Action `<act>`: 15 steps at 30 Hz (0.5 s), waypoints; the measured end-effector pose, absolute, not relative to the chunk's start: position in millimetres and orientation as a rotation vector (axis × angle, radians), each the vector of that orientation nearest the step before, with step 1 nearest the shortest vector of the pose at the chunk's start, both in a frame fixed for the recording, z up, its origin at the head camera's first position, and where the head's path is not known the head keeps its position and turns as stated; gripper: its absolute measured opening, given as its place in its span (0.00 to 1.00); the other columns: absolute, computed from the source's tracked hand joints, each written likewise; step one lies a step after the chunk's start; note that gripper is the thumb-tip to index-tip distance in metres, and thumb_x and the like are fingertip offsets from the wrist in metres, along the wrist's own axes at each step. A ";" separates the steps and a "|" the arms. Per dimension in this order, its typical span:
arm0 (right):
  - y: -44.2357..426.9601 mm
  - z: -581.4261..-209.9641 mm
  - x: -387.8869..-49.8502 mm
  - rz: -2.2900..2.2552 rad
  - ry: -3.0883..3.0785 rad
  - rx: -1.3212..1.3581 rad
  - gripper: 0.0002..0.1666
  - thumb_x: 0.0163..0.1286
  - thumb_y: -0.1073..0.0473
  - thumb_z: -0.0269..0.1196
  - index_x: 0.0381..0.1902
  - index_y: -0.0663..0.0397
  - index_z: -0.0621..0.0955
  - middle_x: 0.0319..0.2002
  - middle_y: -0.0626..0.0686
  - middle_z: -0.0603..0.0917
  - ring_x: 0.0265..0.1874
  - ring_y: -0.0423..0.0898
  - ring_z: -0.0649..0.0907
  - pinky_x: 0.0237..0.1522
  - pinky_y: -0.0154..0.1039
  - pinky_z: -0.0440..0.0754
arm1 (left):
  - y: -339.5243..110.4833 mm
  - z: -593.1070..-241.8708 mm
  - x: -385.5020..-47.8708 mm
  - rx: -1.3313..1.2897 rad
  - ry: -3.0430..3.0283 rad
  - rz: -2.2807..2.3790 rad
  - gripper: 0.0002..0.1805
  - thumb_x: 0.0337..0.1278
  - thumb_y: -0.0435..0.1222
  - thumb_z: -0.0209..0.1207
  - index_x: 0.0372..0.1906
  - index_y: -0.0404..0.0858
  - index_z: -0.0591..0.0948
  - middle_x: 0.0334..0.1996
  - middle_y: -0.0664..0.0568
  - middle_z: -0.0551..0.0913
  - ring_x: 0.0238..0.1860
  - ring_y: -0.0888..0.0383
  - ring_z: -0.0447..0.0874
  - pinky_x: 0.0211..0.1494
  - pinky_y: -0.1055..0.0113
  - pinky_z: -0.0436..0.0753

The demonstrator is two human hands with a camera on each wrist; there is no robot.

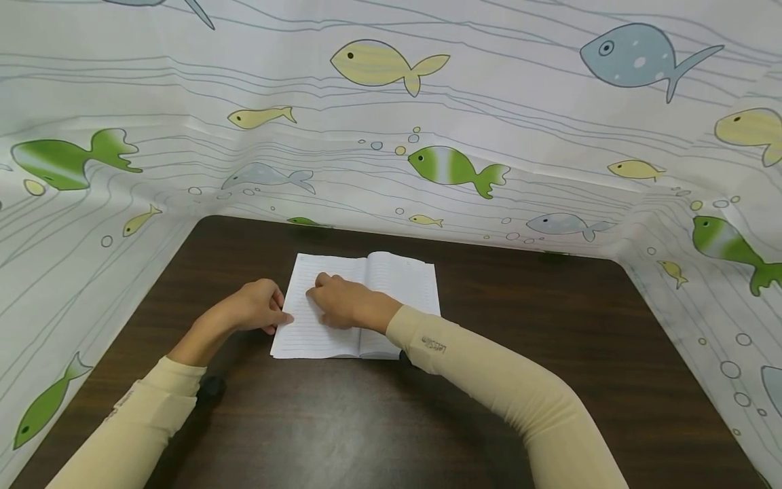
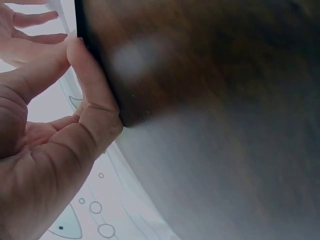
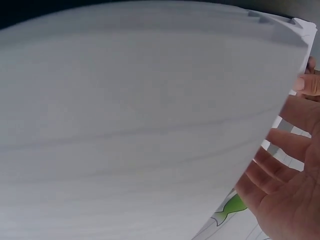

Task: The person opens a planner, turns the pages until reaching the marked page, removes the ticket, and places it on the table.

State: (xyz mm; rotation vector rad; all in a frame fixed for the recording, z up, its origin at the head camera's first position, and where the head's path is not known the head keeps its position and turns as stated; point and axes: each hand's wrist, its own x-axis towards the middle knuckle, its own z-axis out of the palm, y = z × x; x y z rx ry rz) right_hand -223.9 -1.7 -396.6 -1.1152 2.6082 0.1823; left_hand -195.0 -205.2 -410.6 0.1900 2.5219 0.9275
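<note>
An open lined notebook (image 1: 324, 343) lies on the dark table, its right-hand pages bulging up near the spine. At its left edge my left hand (image 1: 253, 309) pinches the paper, thumb on top of the page. In the left wrist view, the thumb and forefinger of that left hand (image 2: 60, 120) come together at the edge. Across the left page reaches my right hand (image 1: 345, 299), its fingers resting on the paper. The right wrist view shows the right hand (image 3: 290, 185) with fairly straight fingers against the page, the left thumb (image 3: 307, 85) close by.
The dark brown wooden table (image 1: 550, 326) extends around the notebook. A white fish-patterned sheet (image 1: 366, 149) rises at the back and both sides. Each forearm wears a cream sleeve (image 1: 489, 373). A small dark round thing (image 1: 212, 387) shows by the left wrist.
</note>
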 end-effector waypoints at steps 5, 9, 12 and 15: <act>6.1 -394.2 -225.3 0.170 2.599 -1.108 0.31 0.79 0.53 0.67 0.76 0.47 0.75 0.74 0.54 0.74 0.70 0.51 0.79 0.65 0.45 0.85 | -204.1 -407.9 -194.4 0.178 2.519 0.946 0.18 0.67 0.31 0.69 0.47 0.22 0.74 0.36 0.38 0.86 0.29 0.55 0.89 0.37 0.60 0.90; 10.9 -392.2 -225.3 0.174 2.594 -1.093 0.31 0.78 0.52 0.68 0.76 0.47 0.76 0.73 0.55 0.75 0.70 0.51 0.79 0.65 0.46 0.86 | -203.7 -407.0 -193.9 0.168 2.518 0.942 0.18 0.66 0.30 0.69 0.47 0.21 0.74 0.36 0.38 0.85 0.28 0.55 0.89 0.37 0.60 0.90; 15.1 -390.6 -225.4 0.175 2.597 -1.071 0.31 0.78 0.52 0.69 0.75 0.48 0.77 0.72 0.55 0.77 0.69 0.51 0.80 0.64 0.47 0.86 | -203.2 -408.2 -194.3 0.167 2.520 0.931 0.18 0.67 0.30 0.69 0.48 0.21 0.75 0.36 0.38 0.85 0.29 0.55 0.89 0.37 0.61 0.89; 20.6 -389.5 -227.0 0.160 2.602 -1.057 0.29 0.77 0.52 0.69 0.73 0.49 0.79 0.71 0.55 0.78 0.68 0.51 0.81 0.64 0.47 0.86 | -202.8 -409.2 -194.1 0.164 2.517 0.927 0.18 0.67 0.31 0.69 0.48 0.21 0.75 0.37 0.38 0.85 0.29 0.55 0.89 0.37 0.61 0.89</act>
